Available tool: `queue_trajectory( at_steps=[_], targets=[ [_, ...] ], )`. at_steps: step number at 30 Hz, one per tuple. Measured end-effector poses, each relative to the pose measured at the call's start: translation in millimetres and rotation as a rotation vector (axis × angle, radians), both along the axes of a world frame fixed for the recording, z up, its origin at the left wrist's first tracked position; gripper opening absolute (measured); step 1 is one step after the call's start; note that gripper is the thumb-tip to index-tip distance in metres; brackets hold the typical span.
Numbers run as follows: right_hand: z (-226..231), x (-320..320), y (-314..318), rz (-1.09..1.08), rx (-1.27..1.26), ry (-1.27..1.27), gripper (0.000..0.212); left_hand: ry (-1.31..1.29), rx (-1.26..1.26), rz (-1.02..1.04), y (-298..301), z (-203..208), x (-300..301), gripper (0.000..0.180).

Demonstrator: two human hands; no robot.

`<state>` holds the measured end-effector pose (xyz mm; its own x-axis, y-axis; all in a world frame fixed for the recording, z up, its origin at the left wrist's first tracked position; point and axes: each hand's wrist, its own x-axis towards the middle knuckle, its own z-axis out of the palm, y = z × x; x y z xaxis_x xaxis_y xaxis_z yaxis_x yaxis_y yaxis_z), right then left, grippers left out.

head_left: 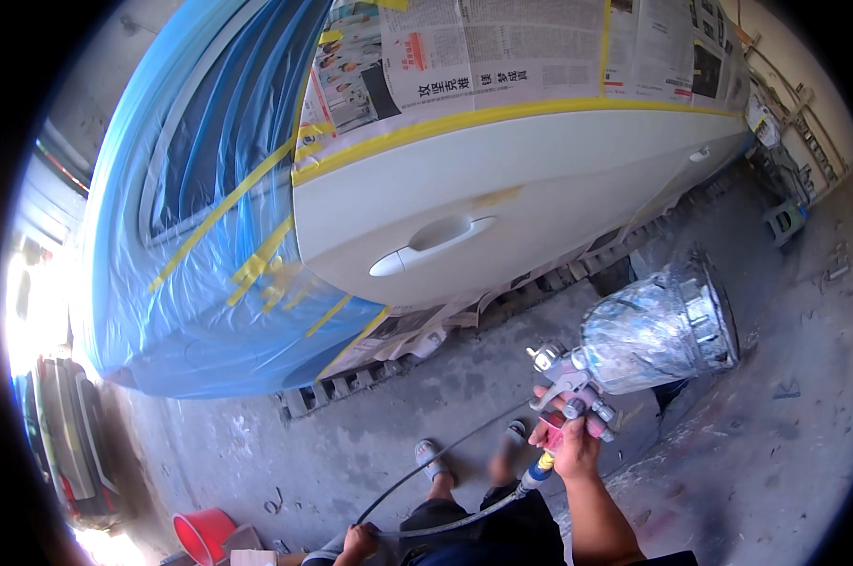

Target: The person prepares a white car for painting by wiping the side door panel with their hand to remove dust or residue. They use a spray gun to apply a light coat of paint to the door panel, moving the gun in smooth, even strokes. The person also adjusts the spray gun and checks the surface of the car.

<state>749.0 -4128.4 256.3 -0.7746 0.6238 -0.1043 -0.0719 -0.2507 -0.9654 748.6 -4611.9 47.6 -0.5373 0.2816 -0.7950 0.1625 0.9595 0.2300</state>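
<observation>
My right hand (576, 453) is wrapped round the handle of a paint spray gun (568, 377). A large, paint-smeared cup (639, 335) is fixed to the gun. From the base of the handle, an air hose (474, 516) runs to my left hand (359, 542), whose fingers are closed round it near the lower edge. In front of me stands a car side with a pale door panel (360, 217) and a door handle (433, 245). The gun's nozzle end is apart from the panel. A tan patch (497, 197) marks the panel beside the handle.
Blue plastic film (162, 321), newspaper (540, 47) and yellow tape (502, 115) mask the car. Part of the hose (426, 464) crosses near my feet. A red bucket (203, 535) stands lower left, below stacked car parts (73, 443). A green stool (785, 222) is far right.
</observation>
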Motion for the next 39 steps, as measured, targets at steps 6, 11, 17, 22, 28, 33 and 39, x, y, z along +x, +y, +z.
queue_trajectory(
  at_steps=[6, 11, 17, 22, 28, 33, 39],
  targets=[
    [14, -25, 1, 0.115, 0.074, -0.047, 0.035, 0.018, -0.02, -0.01, -6, -17, 8, 0.023],
    [18, -38, 18, 0.177, 0.029, -0.045, 0.025, 0.038, -0.001, -0.063, 9, -13, 3, 0.021],
    [-2, -21, 69, -0.08, 0.15, -0.094, 0.024, 0.023, 0.011, 0.014, 42, -9, -2, 0.019],
    [4, -19, 103, -0.393, 0.119, -0.236, 0.024, 0.067, 0.021, 0.057, 68, 4, -7, 0.018],
    [4, -28, 89, -0.365, 0.081, -0.202, 0.024, 0.054, -0.01, 0.024, 52, -4, -10, 0.017],
    [2, -30, 55, 0.124, 0.098, 0.042, 0.021, 0.027, -0.065, -0.001, 46, 2, -1, 0.018],
    [-12, -37, 77, 0.168, -0.062, 0.046, 0.035, -0.001, -0.089, -0.008, 58, 9, 8, 0.022]
  ],
)
